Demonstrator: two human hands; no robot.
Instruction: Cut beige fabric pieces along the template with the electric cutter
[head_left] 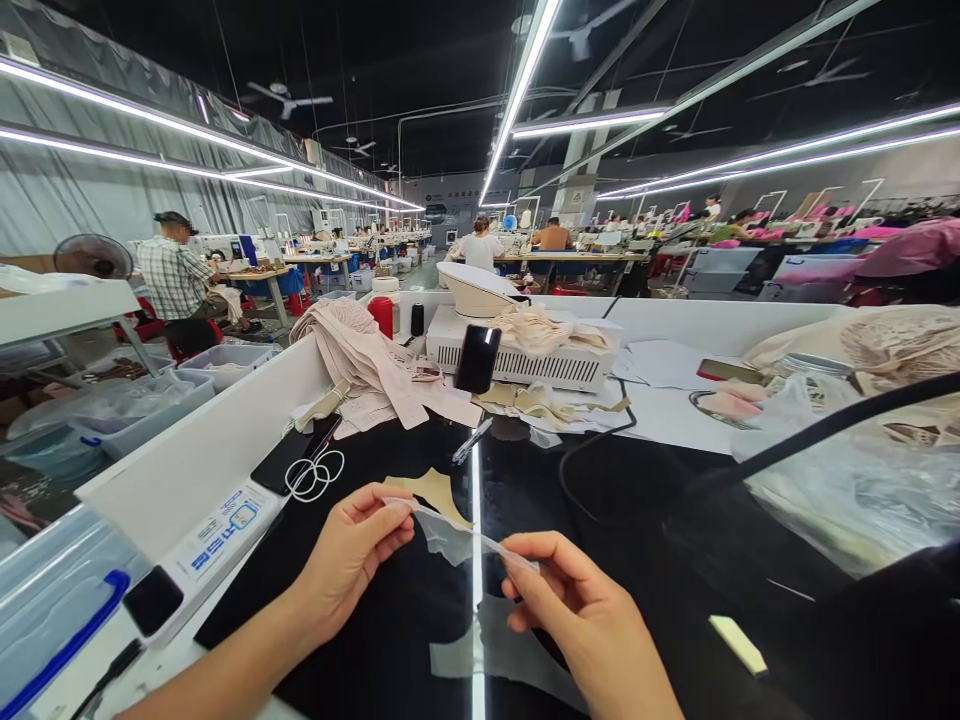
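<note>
My left hand [352, 550] and my right hand [577, 610] are both pinched on a thin, see-through strip of film [457, 530], stretched between them above a glossy black table [637, 520]. The left fingers grip its left end, the right fingers its right end. Just behind the strip lies a tan, pointed fabric piece [435, 492]. Another translucent piece [495, 650] rests on the table below my hands.
White-handled scissors [315, 472] and a black phone [289, 460] lie left of my hands. A white machine [517, 355] with beige fabric pieces stands behind, a beige fabric pile [360, 355] beside it. A clear plastic bag [847, 470] is at the right, white chalk [739, 645] nearby. Other people work at distant tables.
</note>
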